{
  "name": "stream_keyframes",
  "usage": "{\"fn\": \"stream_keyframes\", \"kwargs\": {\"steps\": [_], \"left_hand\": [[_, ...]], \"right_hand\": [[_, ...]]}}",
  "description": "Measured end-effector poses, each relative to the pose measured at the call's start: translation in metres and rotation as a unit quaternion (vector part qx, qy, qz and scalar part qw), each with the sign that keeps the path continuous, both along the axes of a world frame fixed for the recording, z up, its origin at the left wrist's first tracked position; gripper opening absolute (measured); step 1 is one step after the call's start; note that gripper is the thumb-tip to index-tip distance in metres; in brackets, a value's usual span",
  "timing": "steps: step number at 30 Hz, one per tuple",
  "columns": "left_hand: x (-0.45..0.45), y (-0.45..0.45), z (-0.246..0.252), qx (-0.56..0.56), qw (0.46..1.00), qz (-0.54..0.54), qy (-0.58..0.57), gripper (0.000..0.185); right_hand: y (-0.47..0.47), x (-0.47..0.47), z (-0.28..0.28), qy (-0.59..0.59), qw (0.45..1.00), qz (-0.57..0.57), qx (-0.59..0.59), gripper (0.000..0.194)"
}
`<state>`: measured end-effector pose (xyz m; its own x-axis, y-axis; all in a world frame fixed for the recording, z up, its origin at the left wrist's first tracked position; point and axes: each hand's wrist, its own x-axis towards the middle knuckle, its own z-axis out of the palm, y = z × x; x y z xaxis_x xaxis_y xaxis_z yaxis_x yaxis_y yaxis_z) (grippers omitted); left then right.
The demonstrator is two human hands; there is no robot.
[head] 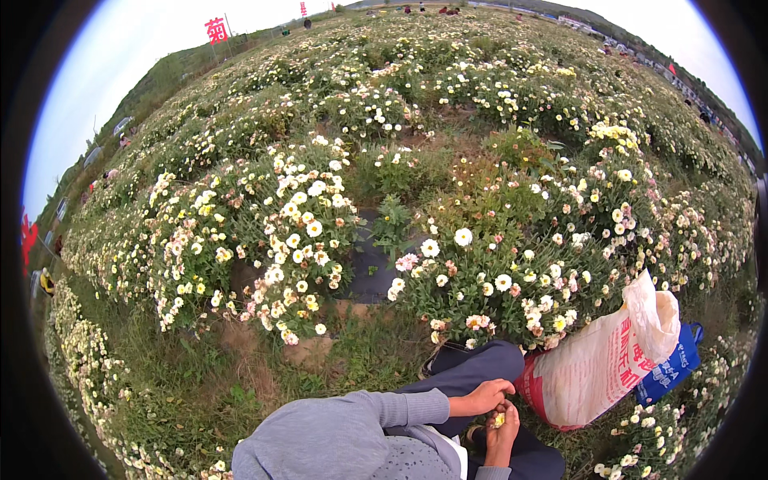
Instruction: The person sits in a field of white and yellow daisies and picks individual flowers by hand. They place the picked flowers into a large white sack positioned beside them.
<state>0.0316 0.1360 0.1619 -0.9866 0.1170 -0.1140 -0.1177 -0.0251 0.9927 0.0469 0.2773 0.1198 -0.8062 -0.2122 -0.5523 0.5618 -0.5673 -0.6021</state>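
Observation:
My left hand (489, 396) is beside the open sack, its fingers bent close to the other hand; whether it grips anything cannot be told. My right hand (503, 429) is just below it, fingers curled around a small yellow flower head (499, 420). Both hands are in front of my dark-trousered knees. A white and red woven sack (600, 360) stands to their right, its mouth rolled outward and its inside not visible from here. Behind the sack is a blue printed bag (671, 372). Chrysanthemum plants with white blooms (503, 282) grow just beyond my knees.
Rows of chrysanthemums (300, 222) spread ahead and to both sides. Black ground sheet (372, 264) shows between two clumps. Grass and weeds (198, 390) cover the ground at left. Several people are far off near the field's edges, with red signs and parked cars at left.

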Motion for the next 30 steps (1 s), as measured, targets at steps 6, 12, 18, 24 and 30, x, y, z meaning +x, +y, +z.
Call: {"fn": "stream_keyframes", "kwargs": {"steps": [6, 12, 18, 24, 30], "left_hand": [[0.002, 0.013, 0.02, -0.285, 0.917, 0.02, 0.279, 0.026], [0.0, -0.013, 0.03, -0.382, 0.899, -0.045, 0.208, 0.051], [0.001, -0.026, 0.023, -0.388, 0.898, -0.055, 0.2, 0.066], [-0.006, -0.037, 0.027, -0.33, 0.924, 0.055, 0.184, 0.064], [-0.005, -0.065, 0.031, -0.336, 0.907, 0.162, 0.194, 0.059]], "right_hand": [[-0.052, -0.006, 0.046, 0.048, 0.968, -0.079, -0.231, 0.032], [-0.092, -0.007, 0.083, 0.074, 0.965, -0.135, -0.211, 0.034], [-0.115, -0.01, 0.092, 0.078, 0.961, -0.162, -0.21, 0.033], [-0.132, -0.026, 0.099, 0.055, 0.959, -0.147, -0.236, 0.027], [-0.143, -0.05, 0.06, 0.016, 0.988, -0.081, -0.133, 0.02]]}}
